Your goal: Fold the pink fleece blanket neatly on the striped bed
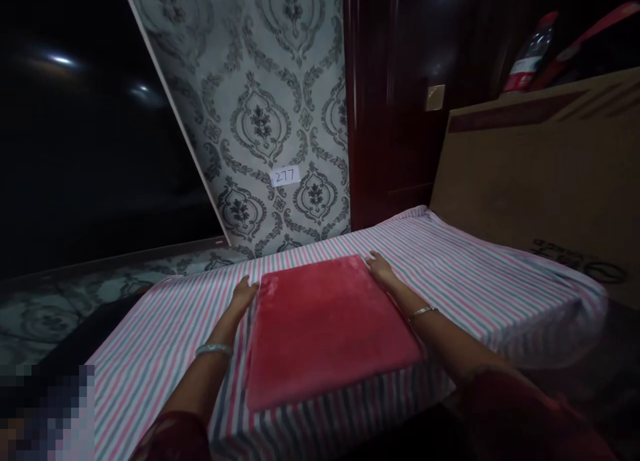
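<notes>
A flat, rectangular piece of red plush cloth lies on the striped cloth cover, its near edge by the front of the table. My left hand is at its far left corner, with the fingers apart and the thumb toward the edge. At the far right corner, my right hand has its fingertips beside the edge, loosely spread. Neither hand is wrapped around the cloth. A bangle shows on each wrist.
A large dark screen stands at the left. Patterned wallpaper bears a paper label reading 277. At the right, a big cardboard box stands by the table, with a plastic bottle behind its top edge.
</notes>
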`<move>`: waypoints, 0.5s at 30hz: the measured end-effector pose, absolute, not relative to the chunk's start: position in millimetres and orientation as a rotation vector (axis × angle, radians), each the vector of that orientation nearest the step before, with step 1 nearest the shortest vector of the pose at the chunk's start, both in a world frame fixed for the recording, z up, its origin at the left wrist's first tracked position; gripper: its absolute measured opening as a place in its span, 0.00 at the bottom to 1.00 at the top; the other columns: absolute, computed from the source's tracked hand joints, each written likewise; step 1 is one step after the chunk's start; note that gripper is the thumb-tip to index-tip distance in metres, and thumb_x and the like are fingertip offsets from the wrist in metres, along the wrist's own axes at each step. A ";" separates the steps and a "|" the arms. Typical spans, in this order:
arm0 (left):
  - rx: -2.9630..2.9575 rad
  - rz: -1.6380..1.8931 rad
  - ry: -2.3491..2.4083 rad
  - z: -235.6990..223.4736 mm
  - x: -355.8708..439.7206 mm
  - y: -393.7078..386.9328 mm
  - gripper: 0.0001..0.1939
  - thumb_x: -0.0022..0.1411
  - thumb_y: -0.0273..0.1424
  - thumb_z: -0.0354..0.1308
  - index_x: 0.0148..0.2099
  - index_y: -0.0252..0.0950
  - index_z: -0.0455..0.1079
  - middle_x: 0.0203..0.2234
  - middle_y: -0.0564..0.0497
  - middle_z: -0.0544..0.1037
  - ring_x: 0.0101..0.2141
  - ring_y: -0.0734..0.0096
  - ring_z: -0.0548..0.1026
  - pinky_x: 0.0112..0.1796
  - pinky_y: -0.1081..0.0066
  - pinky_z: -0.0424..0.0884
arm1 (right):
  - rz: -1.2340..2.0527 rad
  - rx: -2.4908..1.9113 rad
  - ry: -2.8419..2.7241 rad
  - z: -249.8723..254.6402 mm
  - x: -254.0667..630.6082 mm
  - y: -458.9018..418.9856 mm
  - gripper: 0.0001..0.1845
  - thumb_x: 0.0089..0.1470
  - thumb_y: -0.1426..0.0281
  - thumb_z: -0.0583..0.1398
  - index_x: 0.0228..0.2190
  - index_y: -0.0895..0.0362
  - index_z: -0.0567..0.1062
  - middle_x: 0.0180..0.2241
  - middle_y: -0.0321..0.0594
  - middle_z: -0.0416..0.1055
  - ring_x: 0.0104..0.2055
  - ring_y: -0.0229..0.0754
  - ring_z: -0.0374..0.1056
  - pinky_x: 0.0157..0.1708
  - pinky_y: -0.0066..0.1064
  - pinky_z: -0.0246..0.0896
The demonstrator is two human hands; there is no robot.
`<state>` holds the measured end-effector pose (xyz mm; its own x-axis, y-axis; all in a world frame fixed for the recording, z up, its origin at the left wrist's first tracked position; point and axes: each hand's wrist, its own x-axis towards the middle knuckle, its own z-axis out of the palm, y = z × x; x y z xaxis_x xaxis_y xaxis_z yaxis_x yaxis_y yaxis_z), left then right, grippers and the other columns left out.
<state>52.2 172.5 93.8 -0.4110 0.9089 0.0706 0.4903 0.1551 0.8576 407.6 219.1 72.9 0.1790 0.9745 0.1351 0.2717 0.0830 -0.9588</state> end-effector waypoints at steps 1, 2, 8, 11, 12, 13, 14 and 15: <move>1.397 1.186 1.980 94.4 59.5 177.2 0.28 0.52 0.34 0.60 0.55 0.30 0.70 0.56 0.33 0.73 0.62 0.47 0.65 0.58 0.53 0.63 | 0.784 -1.423 -1.351 72.4 401.7 220.7 0.27 0.57 0.67 0.55 0.57 0.61 0.69 0.57 0.55 0.68 0.62 0.54 0.60 0.61 0.48 0.53; 1.517 1.165 1.981 95.9 69.3 182.0 0.29 0.55 0.33 0.58 0.58 0.30 0.68 0.61 0.34 0.68 0.65 0.50 0.60 0.62 0.54 0.57 | 0.739 -1.420 -1.405 72.9 394.1 222.3 0.28 0.57 0.68 0.54 0.58 0.61 0.69 0.60 0.53 0.65 0.65 0.52 0.57 0.64 0.46 0.49; 2.386 0.509 2.130 74.7 138.7 193.3 0.33 0.69 0.43 0.46 0.69 0.29 0.56 0.68 0.36 0.57 0.69 0.52 0.50 0.66 0.46 0.42 | 0.189 -1.478 -2.105 54.9 346.8 219.7 0.29 0.65 0.61 0.51 0.65 0.53 0.62 0.68 0.45 0.54 0.71 0.54 0.43 0.67 0.58 0.32; 2.321 0.283 2.233 43.1 145.3 190.6 0.34 0.71 0.44 0.42 0.70 0.27 0.55 0.67 0.33 0.58 0.68 0.49 0.53 0.66 0.44 0.43 | 0.064 -1.622 -2.244 29.0 344.5 213.9 0.29 0.67 0.56 0.50 0.64 0.53 0.63 0.67 0.46 0.55 0.70 0.56 0.44 0.66 0.60 0.31; 2.299 0.259 2.240 34.5 143.5 190.3 0.35 0.71 0.45 0.42 0.70 0.26 0.55 0.67 0.33 0.58 0.68 0.48 0.53 0.65 0.44 0.44 | 0.069 -1.646 -2.252 22.0 346.1 213.1 0.29 0.67 0.56 0.50 0.64 0.53 0.64 0.67 0.47 0.55 0.70 0.57 0.45 0.67 0.59 0.31; 2.291 0.260 2.238 28.0 141.0 190.6 0.35 0.71 0.45 0.41 0.70 0.26 0.54 0.67 0.33 0.58 0.68 0.48 0.53 0.65 0.44 0.44 | 0.077 -1.656 -2.253 16.8 348.0 213.0 0.30 0.67 0.55 0.50 0.65 0.54 0.63 0.67 0.47 0.54 0.70 0.57 0.44 0.67 0.59 0.31; 2.290 0.272 2.234 23.7 138.5 191.2 0.35 0.71 0.46 0.41 0.70 0.26 0.54 0.67 0.33 0.57 0.68 0.47 0.53 0.65 0.43 0.44 | 0.085 -1.657 -2.249 13.4 349.7 213.4 0.30 0.67 0.55 0.50 0.65 0.54 0.63 0.68 0.47 0.53 0.70 0.57 0.44 0.67 0.59 0.31; 2.291 0.291 2.233 21.4 136.5 191.9 0.36 0.71 0.46 0.41 0.70 0.27 0.54 0.67 0.33 0.57 0.68 0.47 0.53 0.65 0.43 0.44 | 0.093 -1.653 -2.245 11.8 350.9 214.1 0.30 0.67 0.55 0.50 0.65 0.54 0.62 0.68 0.47 0.53 0.71 0.57 0.43 0.67 0.59 0.31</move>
<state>136.5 191.9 21.4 0.0183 0.9838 0.1782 0.9966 -0.0322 0.0754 350.9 214.1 11.8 -0.2578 0.9362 0.2388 0.9132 0.3169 -0.2564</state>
